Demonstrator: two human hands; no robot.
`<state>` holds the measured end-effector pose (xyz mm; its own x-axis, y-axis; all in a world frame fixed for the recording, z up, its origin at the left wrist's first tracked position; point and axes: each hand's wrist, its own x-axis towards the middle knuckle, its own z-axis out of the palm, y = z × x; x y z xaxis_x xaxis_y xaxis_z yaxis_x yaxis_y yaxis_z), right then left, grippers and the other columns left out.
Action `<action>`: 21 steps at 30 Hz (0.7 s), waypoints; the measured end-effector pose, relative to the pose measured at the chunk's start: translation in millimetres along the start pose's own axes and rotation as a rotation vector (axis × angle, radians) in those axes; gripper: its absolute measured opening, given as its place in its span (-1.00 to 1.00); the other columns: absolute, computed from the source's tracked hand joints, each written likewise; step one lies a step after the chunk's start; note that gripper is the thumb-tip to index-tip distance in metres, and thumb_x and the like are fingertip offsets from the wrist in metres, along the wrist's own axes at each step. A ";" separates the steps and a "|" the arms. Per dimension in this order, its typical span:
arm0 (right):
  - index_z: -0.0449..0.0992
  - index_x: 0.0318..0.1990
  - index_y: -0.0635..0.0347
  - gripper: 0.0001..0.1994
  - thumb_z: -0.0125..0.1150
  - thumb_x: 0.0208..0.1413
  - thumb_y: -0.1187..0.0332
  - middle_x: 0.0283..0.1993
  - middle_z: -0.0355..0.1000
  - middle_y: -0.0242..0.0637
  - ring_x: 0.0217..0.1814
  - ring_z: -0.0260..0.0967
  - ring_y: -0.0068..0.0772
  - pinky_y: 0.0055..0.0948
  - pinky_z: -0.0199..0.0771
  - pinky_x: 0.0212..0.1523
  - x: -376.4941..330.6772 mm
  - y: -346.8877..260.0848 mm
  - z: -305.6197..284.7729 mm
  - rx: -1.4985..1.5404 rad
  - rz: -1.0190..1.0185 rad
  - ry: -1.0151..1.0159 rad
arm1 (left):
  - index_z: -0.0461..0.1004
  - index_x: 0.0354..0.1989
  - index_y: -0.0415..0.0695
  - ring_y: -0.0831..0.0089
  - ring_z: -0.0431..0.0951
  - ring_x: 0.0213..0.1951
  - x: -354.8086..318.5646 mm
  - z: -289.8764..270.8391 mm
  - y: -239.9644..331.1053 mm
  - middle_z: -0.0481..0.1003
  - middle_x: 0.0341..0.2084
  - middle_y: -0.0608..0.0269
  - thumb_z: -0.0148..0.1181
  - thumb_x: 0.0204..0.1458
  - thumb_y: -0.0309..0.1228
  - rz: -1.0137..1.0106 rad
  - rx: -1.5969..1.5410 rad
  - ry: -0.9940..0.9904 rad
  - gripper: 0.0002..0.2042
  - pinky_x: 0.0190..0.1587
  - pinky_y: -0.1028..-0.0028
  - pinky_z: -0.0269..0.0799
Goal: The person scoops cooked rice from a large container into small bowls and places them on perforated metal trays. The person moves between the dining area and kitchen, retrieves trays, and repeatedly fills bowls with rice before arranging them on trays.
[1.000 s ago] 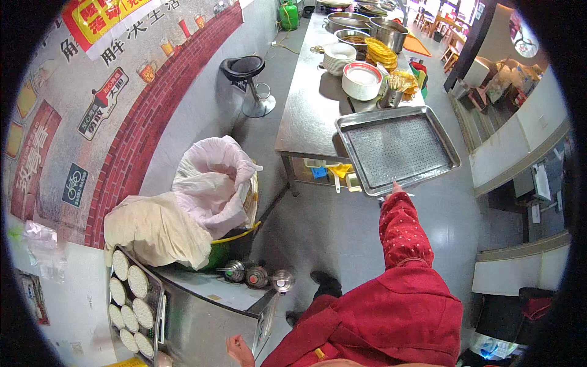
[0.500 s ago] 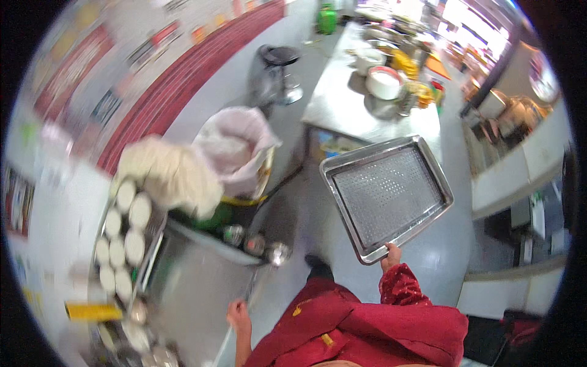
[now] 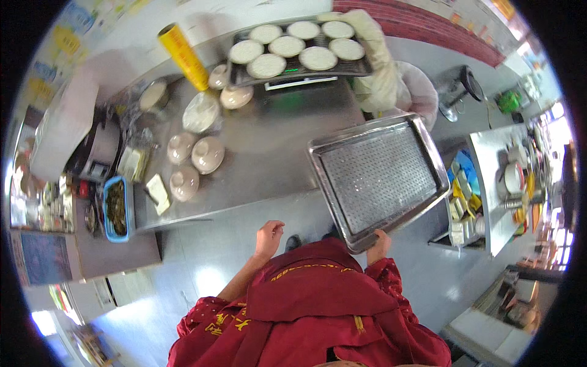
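Note:
My right hand (image 3: 378,243) grips the near edge of a perforated metal tray (image 3: 379,177), which hangs tilted over the right end of a steel counter (image 3: 275,153). My left hand (image 3: 268,236) is free, fingers loosely curled, in front of the counter's near edge with nothing in it. Red sleeves and a red apron fill the lower part of the view. At the back of the counter rests a second tray (image 3: 299,58) carrying several round white dough pieces.
Several lidded ceramic bowls (image 3: 195,156) stand on the counter's left half, beside a yellow roll (image 3: 183,56) and a blue tub (image 3: 116,208). A white cloth and bag (image 3: 391,79) lie to the right, and a stool (image 3: 455,92). Another steel table (image 3: 501,177) with dishes is far right.
The view has swung from the far table to this counter. My right hand has carried the perforated tray along and now holds it over the counter's right end.

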<state>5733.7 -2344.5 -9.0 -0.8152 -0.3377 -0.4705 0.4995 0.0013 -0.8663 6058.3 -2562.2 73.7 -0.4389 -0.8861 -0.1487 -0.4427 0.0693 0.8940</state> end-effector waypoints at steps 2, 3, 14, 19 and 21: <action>0.49 -0.27 0.20 -0.80 0.22 -0.12 0.43 -0.38 0.42 -0.26 -0.33 0.38 -0.24 -0.23 0.41 -0.28 -1.2 27.4 36.3 -0.112 -0.004 0.009 | 0.54 -0.23 -0.21 0.27 0.61 -0.33 -18.7 -12.8 -14.2 0.56 -0.33 0.07 0.13 0.08 -0.54 -0.028 -0.014 0.053 -0.88 -0.25 0.38 0.52; 0.47 -0.24 0.17 -0.78 0.21 -0.12 0.44 -0.34 0.41 -0.30 -0.33 0.37 -0.24 -0.22 0.40 -0.30 -1.0 39.1 53.6 -0.132 0.000 -0.094 | 0.55 -0.22 -0.21 0.27 0.61 -0.33 -25.6 -18.1 -20.9 0.56 -0.33 0.07 0.12 0.08 -0.54 -0.046 -0.010 0.077 -0.87 -0.25 0.38 0.52; 0.28 0.03 0.04 -0.57 0.29 0.03 0.25 -0.03 0.35 -0.39 -0.07 0.33 -0.38 -0.27 0.39 -0.22 -57.2 77.2 199.0 -0.318 0.405 -0.231 | 0.54 -0.19 -0.23 0.36 0.63 -0.33 -70.5 -62.2 -44.9 0.57 -0.36 0.10 0.09 0.13 -0.52 -0.345 -0.049 0.279 -0.86 -0.27 0.40 0.55; 0.36 -0.02 0.25 -0.60 0.21 0.15 0.14 -0.07 0.43 -0.19 -0.14 0.45 -0.28 -0.25 0.53 -0.19 -60.4 57.7 204.5 -0.408 0.671 -0.495 | 0.54 -0.15 -0.23 0.48 0.60 -0.32 -57.8 -96.1 -74.3 0.57 -0.37 0.17 0.09 0.16 -0.50 -0.288 0.011 0.334 -0.85 -0.33 0.48 0.55; 0.43 -0.07 0.42 -0.52 0.13 0.22 0.05 -0.22 0.50 -0.01 -0.31 0.52 -0.23 -0.28 0.61 -0.32 -60.4 37.4 204.7 -0.393 0.895 -0.711 | 0.54 -0.17 -0.23 0.48 0.59 -0.31 -41.6 -119.7 -90.8 0.56 -0.34 0.16 0.10 0.16 -0.49 -0.297 -0.013 0.374 -0.85 -0.32 0.48 0.55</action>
<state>5861.7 -2516.7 21.3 0.1784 -0.5130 -0.8396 0.5806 0.7438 -0.3312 6210.4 -2586.5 49.3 0.0178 -0.9711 -0.2382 -0.4953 -0.2155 0.8416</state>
